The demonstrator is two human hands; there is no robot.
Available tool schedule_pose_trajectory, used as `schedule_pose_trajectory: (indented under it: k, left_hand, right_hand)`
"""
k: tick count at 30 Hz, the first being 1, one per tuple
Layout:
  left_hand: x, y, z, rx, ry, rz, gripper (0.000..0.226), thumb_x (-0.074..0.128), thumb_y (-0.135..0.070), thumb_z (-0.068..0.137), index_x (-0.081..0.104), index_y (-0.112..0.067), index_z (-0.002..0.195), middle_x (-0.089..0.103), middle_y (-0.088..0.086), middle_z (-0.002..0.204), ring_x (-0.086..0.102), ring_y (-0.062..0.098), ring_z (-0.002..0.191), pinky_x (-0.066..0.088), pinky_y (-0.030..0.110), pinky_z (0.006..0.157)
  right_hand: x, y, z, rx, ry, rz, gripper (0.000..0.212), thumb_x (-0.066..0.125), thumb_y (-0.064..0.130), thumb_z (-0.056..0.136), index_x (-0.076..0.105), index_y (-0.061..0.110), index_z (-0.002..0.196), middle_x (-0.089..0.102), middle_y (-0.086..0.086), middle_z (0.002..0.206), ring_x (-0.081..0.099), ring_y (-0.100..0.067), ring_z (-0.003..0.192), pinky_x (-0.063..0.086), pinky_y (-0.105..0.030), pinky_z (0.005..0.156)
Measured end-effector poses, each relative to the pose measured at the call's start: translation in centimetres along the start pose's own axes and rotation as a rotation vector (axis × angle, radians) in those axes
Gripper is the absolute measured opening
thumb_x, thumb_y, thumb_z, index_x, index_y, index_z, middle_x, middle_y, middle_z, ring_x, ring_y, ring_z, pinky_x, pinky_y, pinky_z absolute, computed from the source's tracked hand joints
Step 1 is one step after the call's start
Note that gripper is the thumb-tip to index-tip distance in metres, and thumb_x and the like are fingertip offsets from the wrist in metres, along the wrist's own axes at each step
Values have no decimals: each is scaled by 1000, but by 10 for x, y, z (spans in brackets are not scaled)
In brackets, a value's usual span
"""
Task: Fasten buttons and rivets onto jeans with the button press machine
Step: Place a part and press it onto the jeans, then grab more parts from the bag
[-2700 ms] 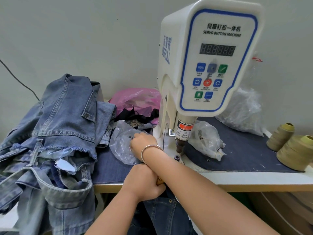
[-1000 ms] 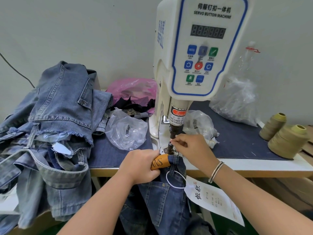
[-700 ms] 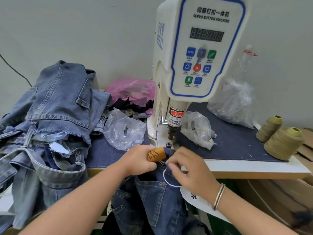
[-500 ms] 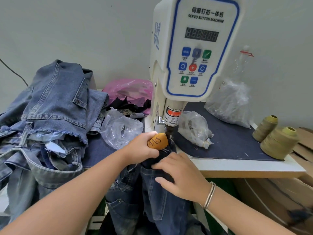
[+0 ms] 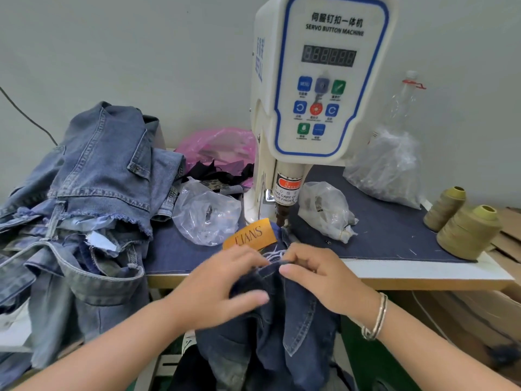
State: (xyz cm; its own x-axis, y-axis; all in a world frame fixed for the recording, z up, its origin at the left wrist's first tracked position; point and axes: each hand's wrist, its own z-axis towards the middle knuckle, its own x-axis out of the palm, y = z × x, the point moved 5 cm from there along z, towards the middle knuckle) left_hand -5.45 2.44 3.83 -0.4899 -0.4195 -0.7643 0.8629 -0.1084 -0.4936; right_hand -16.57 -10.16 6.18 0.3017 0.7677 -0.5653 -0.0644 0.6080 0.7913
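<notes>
- left hand [image 5: 217,286] blurred, fingers curled round a fold of the dark jeans [image 5: 270,314], thumb below
- right hand [image 5: 318,273] pinches the waistband edge, bracelet on wrist
- jeans hang off the table [image 5: 423,270] front edge, orange patch [image 5: 251,234] lying just below the ram of the button press machine [image 5: 318,88]
- clear bag [image 5: 207,213] left of the press, small metal bits inside
- second clear bag [image 5: 324,213] right of it, contents unclear
- big clear bag [image 5: 389,170] at the back, pink bag [image 5: 220,145] behind
</notes>
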Motion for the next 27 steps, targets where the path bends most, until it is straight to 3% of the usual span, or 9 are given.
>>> schedule_pose_trajectory:
  k: [2,4,6,10,14,17,21,24,27]
  left_hand:
    - [17,3,-11,-133,124,-168,39,61,-54,86,54,-28,114,57,-17,114,55,5,107,44,29,95]
    - [18,5,-11,-197,94,-277,27,62,-41,87,63,-19,103,63,-6,98,60,15,94,48,42,86]
    - [13,6,-7,-228,7,-316,29,58,-41,88,65,-14,92,62,-4,87,59,15,84,48,39,81]
    - [20,7,0,-344,36,-528,24,61,-39,86,57,-41,110,59,-3,86,52,9,76,41,21,77]
    - [33,6,-4,-307,148,-390,23,59,-42,88,61,-19,93,59,-4,95,53,10,91,43,29,88]
    - [36,7,-14,-376,236,-660,25,52,-37,91,57,-13,86,56,-15,84,50,2,80,41,20,76]
    - [30,3,-13,-446,177,-1061,29,54,-28,90,61,-1,98,61,5,92,56,15,86,45,25,80]
    - [18,6,2,-421,45,-1025,20,51,-27,89,67,-22,77,62,-4,77,56,7,72,45,17,69]
    - [13,25,17,-426,-60,-755,23,49,-28,93,66,-18,81,64,-7,78,57,4,75,44,14,72]
  right_hand:
    - [-5,8,-2,-20,-38,190,19,56,36,86,57,21,75,52,-1,65,46,-7,66,38,-19,64]
    - [-14,9,-2,-18,-114,310,14,58,33,85,60,26,73,53,9,68,48,-3,67,40,-14,66]
    - [-23,-3,-2,71,-210,399,17,62,29,88,61,29,71,55,11,69,50,-1,69,42,-14,69]
    - [-21,-42,-7,353,-339,583,24,55,26,92,59,28,69,57,4,75,52,-10,78,45,-19,70]
    - [2,-52,-18,380,-193,727,19,61,36,81,56,26,66,55,5,67,53,-5,65,45,-15,61]
    - [-3,-50,-25,298,-98,493,21,65,39,84,58,25,69,56,5,70,53,-6,70,45,-16,68]
    - [-25,-28,-21,55,-151,117,14,55,44,84,64,33,81,63,6,88,61,-12,88,45,-23,80]
    - [-20,-27,-14,41,-58,220,21,50,43,91,56,28,78,53,6,76,57,-11,78,43,-23,72]
    - [-14,-50,3,211,-107,277,28,48,30,98,50,19,73,43,6,70,42,-6,70,36,-21,68]
